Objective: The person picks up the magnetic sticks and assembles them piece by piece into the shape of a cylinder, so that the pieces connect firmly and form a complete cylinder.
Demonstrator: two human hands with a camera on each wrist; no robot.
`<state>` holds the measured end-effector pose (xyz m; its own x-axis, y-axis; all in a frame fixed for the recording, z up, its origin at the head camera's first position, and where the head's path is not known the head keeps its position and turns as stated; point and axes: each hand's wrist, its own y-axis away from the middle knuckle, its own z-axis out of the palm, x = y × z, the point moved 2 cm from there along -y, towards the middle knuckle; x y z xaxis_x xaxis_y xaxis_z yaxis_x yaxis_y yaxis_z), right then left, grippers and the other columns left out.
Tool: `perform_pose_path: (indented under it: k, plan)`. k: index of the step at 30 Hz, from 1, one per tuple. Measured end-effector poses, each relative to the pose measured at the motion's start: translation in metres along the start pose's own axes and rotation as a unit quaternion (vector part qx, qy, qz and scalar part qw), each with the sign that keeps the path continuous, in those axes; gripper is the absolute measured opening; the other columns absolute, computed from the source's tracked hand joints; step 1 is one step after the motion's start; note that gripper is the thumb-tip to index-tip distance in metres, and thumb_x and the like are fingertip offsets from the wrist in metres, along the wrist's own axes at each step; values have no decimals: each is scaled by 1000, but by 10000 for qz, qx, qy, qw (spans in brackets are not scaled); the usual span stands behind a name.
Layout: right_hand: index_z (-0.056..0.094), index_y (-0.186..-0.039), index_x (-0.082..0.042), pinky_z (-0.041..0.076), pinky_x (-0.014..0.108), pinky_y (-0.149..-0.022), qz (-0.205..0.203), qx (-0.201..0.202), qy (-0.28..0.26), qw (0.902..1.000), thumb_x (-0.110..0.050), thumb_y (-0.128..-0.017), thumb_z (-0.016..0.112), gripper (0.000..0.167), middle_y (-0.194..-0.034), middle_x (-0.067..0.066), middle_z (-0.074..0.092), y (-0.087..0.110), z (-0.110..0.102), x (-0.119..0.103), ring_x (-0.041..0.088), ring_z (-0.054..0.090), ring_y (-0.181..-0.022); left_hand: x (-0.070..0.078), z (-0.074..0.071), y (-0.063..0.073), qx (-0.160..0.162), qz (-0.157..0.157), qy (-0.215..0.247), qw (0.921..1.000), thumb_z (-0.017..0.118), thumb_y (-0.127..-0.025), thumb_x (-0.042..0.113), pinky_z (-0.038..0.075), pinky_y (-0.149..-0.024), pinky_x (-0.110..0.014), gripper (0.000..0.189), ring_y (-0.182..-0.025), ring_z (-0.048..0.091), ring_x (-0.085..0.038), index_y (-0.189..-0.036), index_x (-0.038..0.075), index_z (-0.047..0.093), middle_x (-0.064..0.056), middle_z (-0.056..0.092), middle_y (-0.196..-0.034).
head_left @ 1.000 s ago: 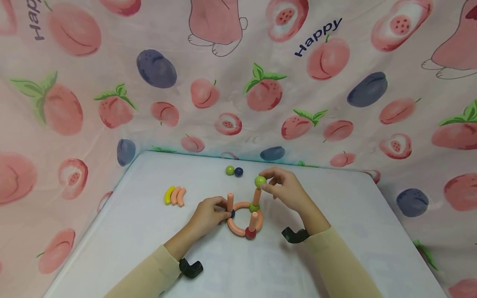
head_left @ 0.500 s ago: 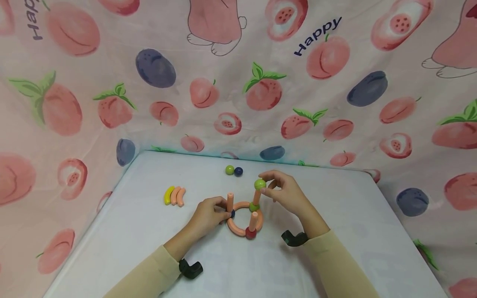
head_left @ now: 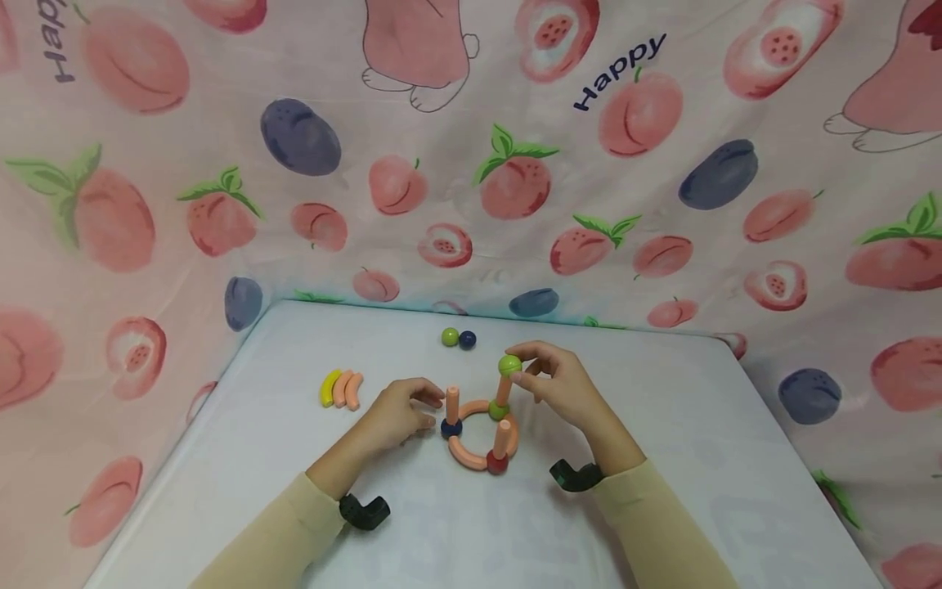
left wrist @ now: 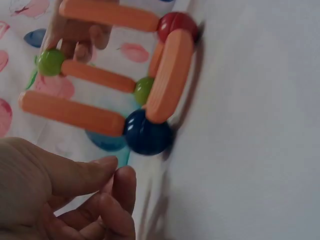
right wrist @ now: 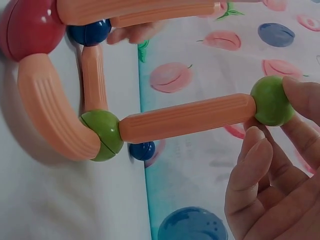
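An orange ring of curved rods (head_left: 465,455) lies on the table, joined by a dark blue ball (head_left: 451,428), a red ball (head_left: 497,462) and a lower green ball (right wrist: 104,135). From each ball rises a straight orange rod, such as the one over the blue ball (left wrist: 75,113). My right hand (head_left: 561,383) pinches an upper green ball (right wrist: 272,101) sitting at the top end of the back rod (right wrist: 190,118). Beside the blue ball, my left hand (head_left: 395,413) is apart from the ring and holds nothing, its fingers loosely bent.
A loose green ball (head_left: 450,336) and a loose blue ball (head_left: 467,339) sit side by side toward the table's back. Left of the ring lie a yellow curved piece (head_left: 330,388) and two orange curved pieces (head_left: 347,390). A fruit-print cloth (head_left: 441,188) hangs behind the table.
My left hand has let go of the blue ball and drawn back to the left. My right hand has lowered the green ball slightly onto the rod's top.
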<state>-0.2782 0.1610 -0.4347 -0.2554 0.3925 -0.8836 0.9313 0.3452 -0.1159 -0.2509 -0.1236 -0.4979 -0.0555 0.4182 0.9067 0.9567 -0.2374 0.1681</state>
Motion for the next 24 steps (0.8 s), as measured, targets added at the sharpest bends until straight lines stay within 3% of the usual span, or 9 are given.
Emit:
perform_pose_path:
  k: [3, 10, 18, 24]
  plan:
    - [73, -133, -16, 54, 27, -63, 27, 15, -2, 10000, -19, -100, 77, 33, -128, 11, 73, -1, 1, 0, 27, 62, -91, 4, -9, -11, 303, -166, 53, 9994, 73, -98, 2, 54, -61, -27, 32, -83, 74, -20, -129, 9, 72, -9, 74, -123]
    - [72, -136, -16, 56, 28, -65, 95, 3, -44, 9999, -21, -101, 76, 35, -131, 13, 70, 0, 4, 3, 27, 63, -93, 4, -19, -47, 981, -219, 229, 9947, 74, -100, 10, 55, -62, -25, 36, -79, 72, -18, -136, 8, 69, -11, 73, -125]
    - [71, -137, -15, 56, 29, -64, 60, 58, -103, 9999, -21, -101, 76, 37, -133, 13, 70, 3, 6, 3, 27, 63, -94, 4, -22, -77, 1160, -338, 313, 9922, 74, -99, 11, 55, -65, -26, 43, -81, 68, -17, -141, 13, 68, -10, 67, -140]
    - [71, -137, -17, 56, 29, -65, 79, 95, -119, 9999, -21, -101, 76, 36, -134, 12, 70, 3, 6, 3, 27, 62, -93, 7, -25, -96, 1074, -214, 389, 9932, 78, -94, 6, 52, -63, -24, 48, -77, 62, -16, -141, 16, 69, -10, 64, -147]
